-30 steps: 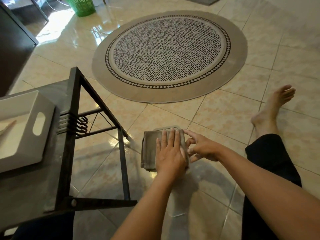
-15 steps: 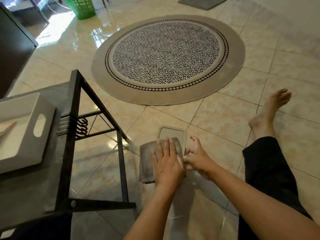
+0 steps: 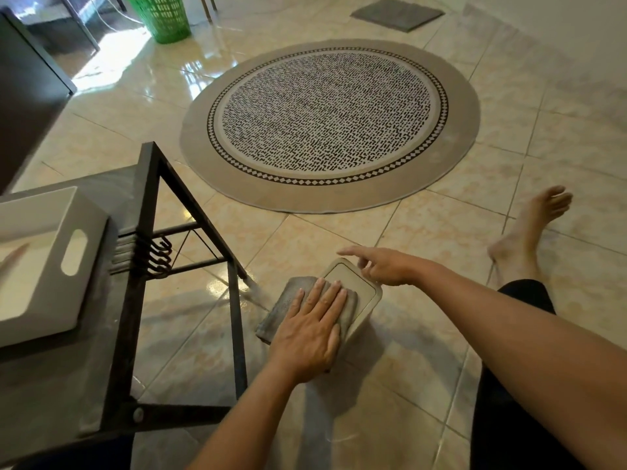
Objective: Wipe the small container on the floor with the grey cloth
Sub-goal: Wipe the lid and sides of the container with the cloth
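Note:
A small beige container [image 3: 353, 283] with a rounded rectangular lid stands on the tiled floor, low in the middle of the head view. The folded grey cloth [image 3: 288, 305] lies over its near left part and hangs off the left side. My left hand [image 3: 310, 329] presses flat on the cloth with the fingers spread. My right hand [image 3: 381, 266] rests at the container's far right edge, fingertips touching the rim and the index finger stretched out to the left.
A black metal table [image 3: 149, 232] stands at the left with a white handled tray [image 3: 51, 259] on it. A round patterned rug [image 3: 329, 127] lies beyond. A green basket [image 3: 164, 15] and a grey mat [image 3: 397, 13] are far off. My leg and bare foot [image 3: 529, 228] stretch out at the right.
My left hand has slid the cloth back toward me and to the left, uncovering more of the lid. My right hand has shifted to the container's far right edge.

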